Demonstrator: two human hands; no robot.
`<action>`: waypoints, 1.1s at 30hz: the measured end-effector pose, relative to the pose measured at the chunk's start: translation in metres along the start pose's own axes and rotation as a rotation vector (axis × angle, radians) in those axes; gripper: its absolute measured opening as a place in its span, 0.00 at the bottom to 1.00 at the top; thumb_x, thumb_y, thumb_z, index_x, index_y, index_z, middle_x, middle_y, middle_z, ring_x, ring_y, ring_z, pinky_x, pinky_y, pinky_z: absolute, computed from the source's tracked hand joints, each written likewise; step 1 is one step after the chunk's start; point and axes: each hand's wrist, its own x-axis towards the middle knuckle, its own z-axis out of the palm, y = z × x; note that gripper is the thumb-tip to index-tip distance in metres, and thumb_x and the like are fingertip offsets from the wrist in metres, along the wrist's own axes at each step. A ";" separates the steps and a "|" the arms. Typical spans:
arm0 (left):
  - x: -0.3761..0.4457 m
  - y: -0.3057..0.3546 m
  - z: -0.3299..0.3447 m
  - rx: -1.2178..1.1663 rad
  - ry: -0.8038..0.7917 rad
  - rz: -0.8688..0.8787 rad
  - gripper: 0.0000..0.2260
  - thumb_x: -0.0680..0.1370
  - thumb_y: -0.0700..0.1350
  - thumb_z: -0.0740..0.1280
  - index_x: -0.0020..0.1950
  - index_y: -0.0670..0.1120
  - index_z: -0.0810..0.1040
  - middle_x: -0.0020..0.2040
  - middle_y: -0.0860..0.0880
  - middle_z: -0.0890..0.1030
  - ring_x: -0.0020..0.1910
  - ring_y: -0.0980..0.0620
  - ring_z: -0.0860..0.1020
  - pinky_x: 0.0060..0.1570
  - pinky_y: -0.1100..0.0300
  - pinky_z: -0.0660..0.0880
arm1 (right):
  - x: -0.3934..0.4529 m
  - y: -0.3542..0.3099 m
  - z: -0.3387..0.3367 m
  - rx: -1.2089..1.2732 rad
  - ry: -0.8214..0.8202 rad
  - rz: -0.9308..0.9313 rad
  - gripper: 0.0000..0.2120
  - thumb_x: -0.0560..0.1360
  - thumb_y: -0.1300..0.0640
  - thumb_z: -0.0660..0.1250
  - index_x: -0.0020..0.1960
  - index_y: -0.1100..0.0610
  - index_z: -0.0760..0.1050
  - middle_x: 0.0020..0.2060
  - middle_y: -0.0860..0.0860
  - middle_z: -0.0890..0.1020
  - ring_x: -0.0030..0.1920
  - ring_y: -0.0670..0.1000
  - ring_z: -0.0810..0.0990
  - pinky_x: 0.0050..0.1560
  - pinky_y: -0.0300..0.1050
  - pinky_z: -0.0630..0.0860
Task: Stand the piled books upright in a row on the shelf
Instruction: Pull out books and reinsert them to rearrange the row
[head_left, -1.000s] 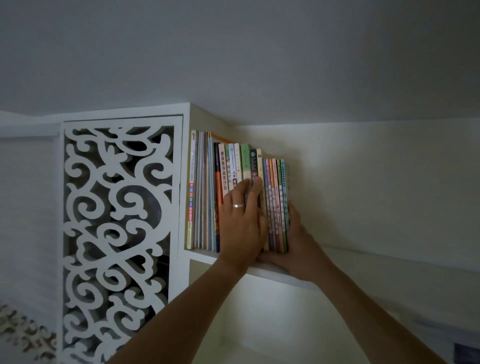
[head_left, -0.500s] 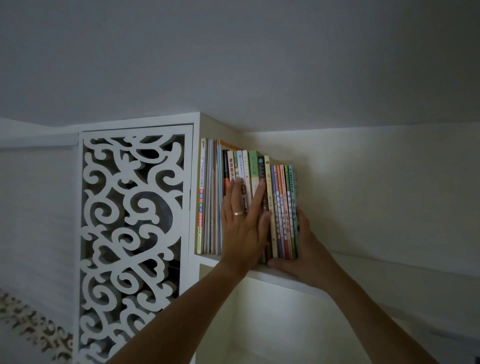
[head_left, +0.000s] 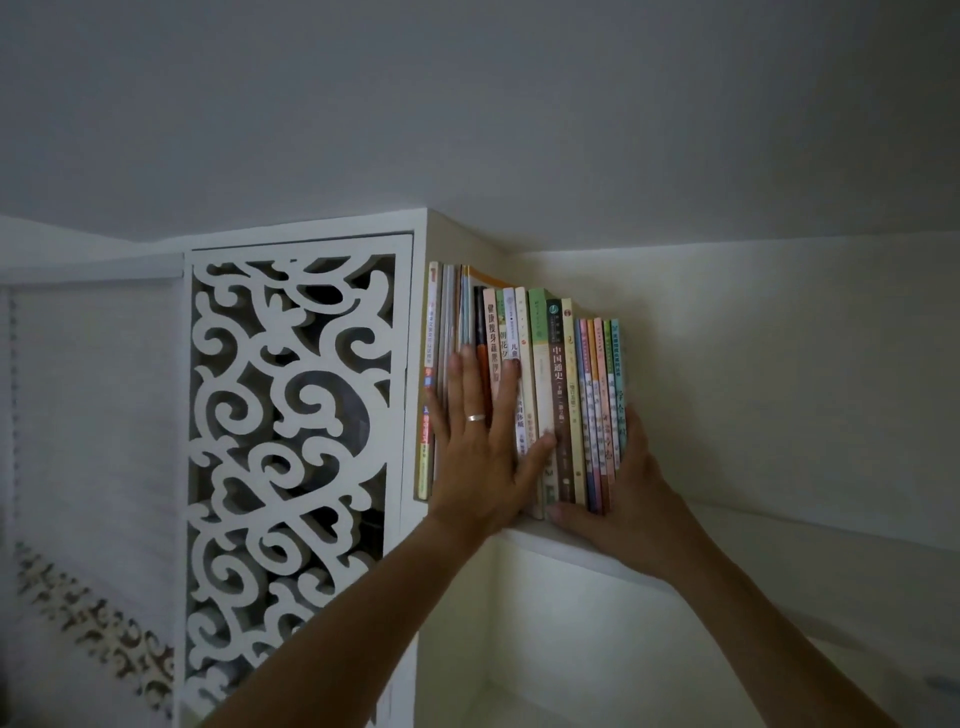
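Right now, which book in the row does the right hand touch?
The teal book at the row's right end. The right hand presses its outer cover; the left hand lies flat on spines further left.

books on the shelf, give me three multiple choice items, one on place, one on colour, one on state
1. Where does the row of books stand?
A. against the shelf's left end, beside the lattice panel
B. in the middle of the shelf
C. on the floor

2. What colour is the shelf?
A. black
B. white
C. red

3. How is the left hand?
A. curled in a fist
B. holding a single book in the air
C. flat, fingers straight on the spines

Answers: 1 A, the books start right beside the panel. 2 B, its edge and walls are white. 3 C, its palm and fingers lie flat on the spines, while the right hand rests at the row's right end.
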 end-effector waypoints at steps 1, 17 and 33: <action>0.000 -0.005 -0.001 0.022 -0.032 0.049 0.39 0.83 0.65 0.54 0.85 0.42 0.48 0.85 0.39 0.43 0.84 0.37 0.42 0.79 0.29 0.45 | 0.000 -0.001 0.002 0.005 0.010 0.010 0.70 0.56 0.27 0.76 0.80 0.38 0.31 0.79 0.50 0.61 0.73 0.55 0.72 0.64 0.63 0.78; -0.008 -0.022 -0.004 -0.243 -0.053 0.117 0.34 0.84 0.57 0.64 0.85 0.47 0.55 0.86 0.46 0.47 0.85 0.40 0.42 0.80 0.32 0.48 | -0.002 -0.003 0.003 0.088 0.111 0.008 0.60 0.65 0.54 0.83 0.78 0.37 0.42 0.66 0.43 0.75 0.60 0.41 0.80 0.47 0.30 0.78; -0.025 -0.017 0.000 -0.246 0.116 0.013 0.30 0.83 0.53 0.59 0.83 0.43 0.60 0.85 0.40 0.49 0.85 0.39 0.48 0.81 0.35 0.50 | -0.008 -0.018 0.001 0.102 0.108 -0.004 0.62 0.59 0.50 0.86 0.77 0.34 0.47 0.69 0.39 0.72 0.66 0.43 0.75 0.66 0.51 0.77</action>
